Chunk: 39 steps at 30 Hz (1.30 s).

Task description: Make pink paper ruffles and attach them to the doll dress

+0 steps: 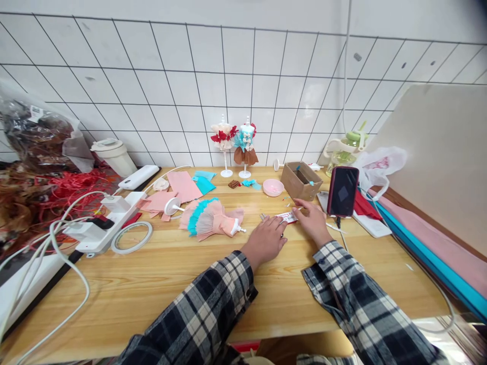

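A small flat white packet with red and dark print lies on the wooden table between my hands. My left hand rests palm down at its left end, fingers stretched forward. At the right end my right hand has thumb and fingers closed on the packet's edge. A thin pale tip pokes out beyond my left fingers; I cannot tell what it is. Left of my hands, a miniature dress form in a pink and turquoise paper dress lies on its side.
Two dressed miniature forms stand by the wall. A pink bowl, cardboard box and propped phone stand behind my hands. Left are pink paper sheets, a tape roll and a power strip with cables.
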### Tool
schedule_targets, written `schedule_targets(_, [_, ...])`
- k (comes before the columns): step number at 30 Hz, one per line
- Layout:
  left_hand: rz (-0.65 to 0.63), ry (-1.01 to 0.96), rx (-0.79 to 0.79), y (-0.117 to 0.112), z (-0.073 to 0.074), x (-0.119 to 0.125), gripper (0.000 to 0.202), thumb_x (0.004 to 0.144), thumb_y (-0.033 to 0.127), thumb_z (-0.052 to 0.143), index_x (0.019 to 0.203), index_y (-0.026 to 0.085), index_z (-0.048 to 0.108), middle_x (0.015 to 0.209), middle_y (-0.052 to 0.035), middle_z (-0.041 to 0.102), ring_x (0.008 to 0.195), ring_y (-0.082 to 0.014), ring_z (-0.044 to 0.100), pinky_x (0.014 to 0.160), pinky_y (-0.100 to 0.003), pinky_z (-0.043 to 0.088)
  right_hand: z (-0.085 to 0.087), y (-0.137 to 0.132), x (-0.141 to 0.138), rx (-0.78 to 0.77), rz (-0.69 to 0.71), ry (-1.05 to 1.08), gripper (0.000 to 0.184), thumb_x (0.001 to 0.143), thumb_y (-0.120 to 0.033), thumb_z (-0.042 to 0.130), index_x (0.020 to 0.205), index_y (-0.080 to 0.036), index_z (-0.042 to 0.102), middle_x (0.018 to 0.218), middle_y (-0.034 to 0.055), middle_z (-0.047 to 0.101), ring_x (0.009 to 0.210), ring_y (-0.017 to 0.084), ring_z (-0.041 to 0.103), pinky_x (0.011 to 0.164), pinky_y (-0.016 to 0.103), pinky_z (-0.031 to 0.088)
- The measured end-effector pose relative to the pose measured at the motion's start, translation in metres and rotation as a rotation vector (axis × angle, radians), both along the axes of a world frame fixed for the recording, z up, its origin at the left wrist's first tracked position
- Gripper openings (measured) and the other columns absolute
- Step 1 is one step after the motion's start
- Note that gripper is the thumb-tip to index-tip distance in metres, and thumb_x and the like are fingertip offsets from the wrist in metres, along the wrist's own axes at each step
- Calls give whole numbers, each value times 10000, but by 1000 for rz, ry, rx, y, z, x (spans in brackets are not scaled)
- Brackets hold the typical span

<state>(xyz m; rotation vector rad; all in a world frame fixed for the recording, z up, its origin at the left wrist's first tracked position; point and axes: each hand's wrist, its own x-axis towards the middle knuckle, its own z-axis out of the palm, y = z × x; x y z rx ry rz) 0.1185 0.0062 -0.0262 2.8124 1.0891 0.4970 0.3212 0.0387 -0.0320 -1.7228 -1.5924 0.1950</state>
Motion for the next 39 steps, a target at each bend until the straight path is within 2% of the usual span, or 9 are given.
schedule_targets(1, [-11, -8, -2, 0, 1, 0, 469, 936, 352, 463, 1356, 146, 421, 1444, -141, 464, 1346, -229, 403, 1160, -412, 247, 2, -2, -2, -19, -9, -64, 301, 820, -439, 571, 1033, -286, 718, 1101, 41, 693, 1091, 293, 543, 964, 491, 332])
schedule_targets(3, [-31, -26, -1, 0, 3, -1, 423, 933, 334, 472, 1317, 157, 453, 1412, -130, 494, 1326, -221, 424, 1158, -404, 253, 4, -5, -4, -45, -24, -149, 222, 807, -428, 596, 882, -282, 745, 1123, 33, 682, 1107, 305, 524, 957, 506, 312])
schedule_targets(6, [-38, -55, 0, -1, 6, -1, 423, 930, 360, 481, 1310, 176, 461, 1352, -117, 535, 1281, -224, 459, 1153, -418, 261, 6, -6, -2, -50, -20, -167, 189, 786, -401, 615, 743, -260, 734, 1154, 26, 667, 1106, 299, 521, 948, 498, 316])
schedule_targets(9, [-30, -46, 12, -2, 8, 0, 555, 923, 451, 484, 1410, 207, 377, 1319, -114, 537, 1254, -241, 468, 1151, -454, 250, 6, -4, 3, -44, 52, -114, 186, 773, -399, 620, 765, -256, 738, 1183, 31, 656, 1113, 285, 530, 966, 483, 326])
schedule_targets(13, [-19, 17, 36, -3, 8, 2, 510, 935, 467, 449, 1393, 243, 433, 1299, -108, 523, 1247, -246, 454, 1164, -479, 200, 1, 1, 8, -119, 157, 53, 183, 763, -368, 604, 726, -221, 706, 1205, 58, 639, 1110, 260, 552, 992, 443, 360])
schedule_targets(17, [4, 22, 59, -3, 8, 4, 570, 924, 479, 463, 1426, 218, 393, 1293, -111, 517, 1211, -253, 463, 1159, -477, 208, -8, 5, 7, -191, 183, 168, 222, 784, -357, 560, 672, -196, 664, 1147, 94, 657, 1075, 238, 588, 955, 396, 418])
schedule_targets(24, [54, 5, 66, -3, 8, 11, 517, 933, 487, 427, 1365, 205, 458, 1268, -99, 528, 1200, -262, 451, 1154, -472, 218, -16, 8, 5, -194, 142, 185, 226, 791, -369, 561, 687, -201, 670, 1192, 79, 643, 1095, 241, 575, 952, 401, 417])
schedule_targets(30, [5, 50, 86, 2, 11, 13, 456, 933, 416, 453, 1326, 188, 480, 1250, -97, 538, 1192, -253, 459, 1157, -450, 204, -21, 10, -1, -137, 50, 183, 187, 777, -347, 562, 711, -206, 664, 1206, 69, 627, 1110, 242, 557, 962, 414, 394])
schedule_targets(39, [-4, 58, 96, 2, 9, 12, 475, 930, 420, 459, 1344, 189, 459, 1291, -101, 534, 1213, -247, 449, 1157, -434, 203, -24, 12, -4, -85, -36, 221, 193, 755, -366, 558, 685, -223, 667, 1153, 42, 650, 1042, 239, 576, 954, 413, 393])
